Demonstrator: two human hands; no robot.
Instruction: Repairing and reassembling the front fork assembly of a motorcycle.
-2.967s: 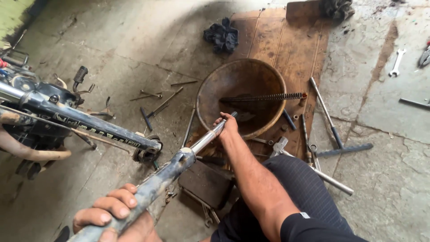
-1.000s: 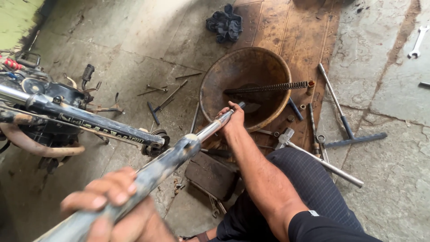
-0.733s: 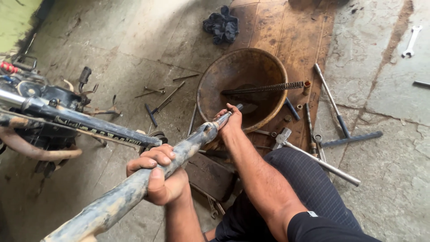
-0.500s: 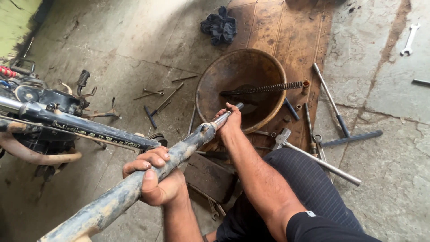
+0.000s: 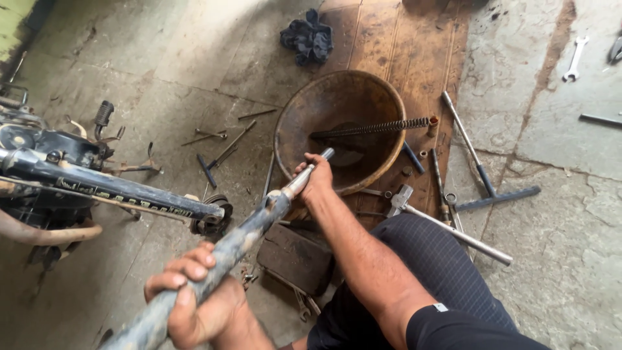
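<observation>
The left hand [image 5: 194,304] is gripping a long, grimy fork tube [image 5: 227,249], with its fingers [image 5: 178,279] clenched fully around the lower part of the shaft. The tube is running diagonally up and away from these fingers toward the right hand [image 5: 316,178]. The right hand is grasping the tube's slimmer, bright metal end [image 5: 304,176], with its fingers wrapped around it just below the tip. That tip is projecting just beyond the right fingers, over the near rim of a rusty round pan [image 5: 298,110]. Inside the pan, beyond the right fingers, a long coil spring [image 5: 372,128] is lying across the bowl. To the right of the right fingers, a T-handle wrench [image 5: 483,178] and a steel rod [image 5: 453,233] are resting on the floor. To the left of both hands, a motorcycle frame [image 5: 97,188] is standing. A dark rag [image 5: 308,39] is lying well beyond the pan.
</observation>
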